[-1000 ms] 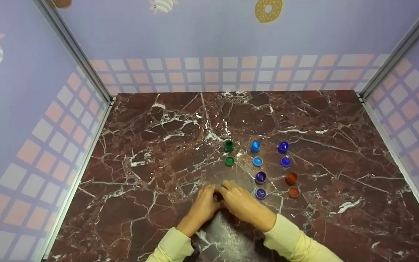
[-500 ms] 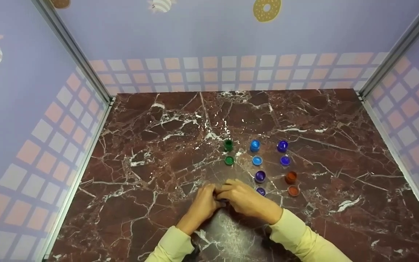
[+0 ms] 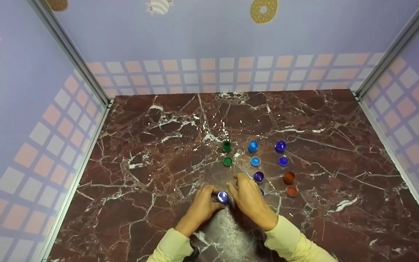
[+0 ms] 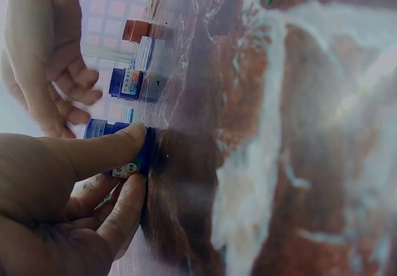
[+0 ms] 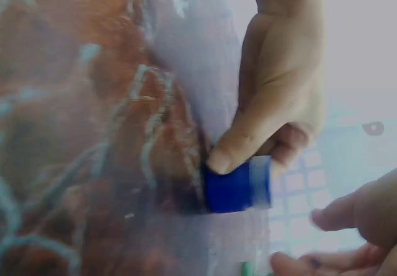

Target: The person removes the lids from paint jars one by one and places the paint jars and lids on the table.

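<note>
My left hand (image 3: 204, 200) grips a small blue paint jar (image 3: 222, 197) upright on the tabletop, thumb on one side and fingers on the other. In the left wrist view the jar's ridged cap (image 4: 95, 128) is on top, and part of its label shows between the fingers. Just right of the jar, my right hand (image 3: 249, 198) is lifted off it with fingers loosely bent and nothing between them. The right wrist view shows a gap between the right fingertips (image 5: 319, 217) and the jar. A purple lid is partly hidden behind the right hand.
Open jars stand beyond the hands: green (image 3: 226, 146), light blue (image 3: 253, 146), blue (image 3: 280, 146), purple (image 3: 258, 177) and orange (image 3: 288, 178). Lids lie before them: green (image 3: 227, 161), light blue (image 3: 255, 161), blue (image 3: 283, 161), orange (image 3: 291, 191). Patterned walls (image 3: 209, 36) enclose the marbled table (image 3: 140, 218).
Earlier both hands were together over the jar, hiding it. The right hand has drawn away from it to the right, and the jar's top now shows beside the left hand.
</note>
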### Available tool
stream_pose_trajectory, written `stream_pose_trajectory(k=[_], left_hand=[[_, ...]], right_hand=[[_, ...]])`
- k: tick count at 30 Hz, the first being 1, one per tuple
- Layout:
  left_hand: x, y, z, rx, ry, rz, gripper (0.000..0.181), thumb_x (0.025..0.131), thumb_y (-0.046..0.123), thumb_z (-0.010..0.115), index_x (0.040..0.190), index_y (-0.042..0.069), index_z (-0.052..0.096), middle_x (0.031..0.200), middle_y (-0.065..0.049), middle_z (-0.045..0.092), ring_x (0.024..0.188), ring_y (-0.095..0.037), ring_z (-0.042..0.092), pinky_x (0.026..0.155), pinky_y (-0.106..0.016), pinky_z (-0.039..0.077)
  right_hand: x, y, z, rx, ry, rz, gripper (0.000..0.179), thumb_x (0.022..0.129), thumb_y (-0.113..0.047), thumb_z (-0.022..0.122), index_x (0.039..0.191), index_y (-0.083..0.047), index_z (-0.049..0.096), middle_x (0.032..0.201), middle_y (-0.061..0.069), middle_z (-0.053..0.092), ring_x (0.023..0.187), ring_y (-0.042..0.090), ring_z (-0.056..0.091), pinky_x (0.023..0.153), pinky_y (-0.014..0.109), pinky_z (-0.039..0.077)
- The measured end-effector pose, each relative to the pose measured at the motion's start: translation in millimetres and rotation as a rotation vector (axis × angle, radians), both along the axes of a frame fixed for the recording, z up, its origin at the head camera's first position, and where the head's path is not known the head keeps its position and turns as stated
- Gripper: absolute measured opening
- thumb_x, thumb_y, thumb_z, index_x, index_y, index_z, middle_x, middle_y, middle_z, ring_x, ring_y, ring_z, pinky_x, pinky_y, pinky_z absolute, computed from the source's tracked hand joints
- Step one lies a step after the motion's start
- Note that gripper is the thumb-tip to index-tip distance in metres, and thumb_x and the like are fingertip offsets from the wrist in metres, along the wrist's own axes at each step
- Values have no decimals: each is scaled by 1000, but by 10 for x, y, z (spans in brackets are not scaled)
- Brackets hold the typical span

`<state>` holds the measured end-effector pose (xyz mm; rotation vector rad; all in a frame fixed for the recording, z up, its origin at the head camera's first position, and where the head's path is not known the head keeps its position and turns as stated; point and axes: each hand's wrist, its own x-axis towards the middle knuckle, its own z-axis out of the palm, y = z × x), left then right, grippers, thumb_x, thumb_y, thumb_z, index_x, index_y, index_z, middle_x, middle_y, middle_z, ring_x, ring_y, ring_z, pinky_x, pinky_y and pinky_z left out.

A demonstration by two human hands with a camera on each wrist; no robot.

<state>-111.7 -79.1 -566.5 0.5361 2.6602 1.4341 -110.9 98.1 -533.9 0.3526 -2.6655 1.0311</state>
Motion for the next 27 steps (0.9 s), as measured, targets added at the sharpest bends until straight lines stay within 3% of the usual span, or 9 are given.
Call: stream_pose_trajectory(k=[4,10,14,19,23,27], left_hand=[[10,-6,-13,-9,10,3,34,69,-2,91,95,-4,68,95,-13,69,81,-25,72,72,-29,59],[23,-16,-19,-119,128,-4,30,73,4,88,97,2,69,93,-8,69,87,-26,67,84,-42,53],[31,-11,-28,-131,150,7,29,74,0,83,101,2,72,97,-8,71,94,-30,65,88,-48,50],[37,-13,-31,-100,157,15,29,75,4,86,100,2,72,97,-9,70,94,-31,66,86,-46,53],[30,-12,-32,-78,162,4,28,74,0,86,98,1,72,94,-9,70,90,-29,67,82,-42,55],[23,-13,-32,-65,143,-2,28,74,-4,85,97,-1,70,92,-9,69,86,-27,68,79,-38,57]], right_hand=[[58,-94,18,105,-13,-27,30,91,-14,78,102,7,60,80,15,63,66,34,67,57,43,56],[163,-243,32,253,-50,-19,35,91,-24,79,92,2,56,81,15,56,63,36,64,51,44,54],[201,-307,1,343,-4,-28,39,87,-26,83,90,1,56,81,15,56,63,38,64,51,46,54],[212,-333,-25,374,56,-29,38,82,-22,86,86,0,55,79,13,57,63,38,66,52,46,55],[220,-308,-16,355,58,26,31,82,-15,84,86,1,57,81,13,56,63,37,65,51,46,54],[183,-230,-2,321,46,165,20,84,-4,80,88,3,62,85,11,52,64,34,65,53,42,56]])
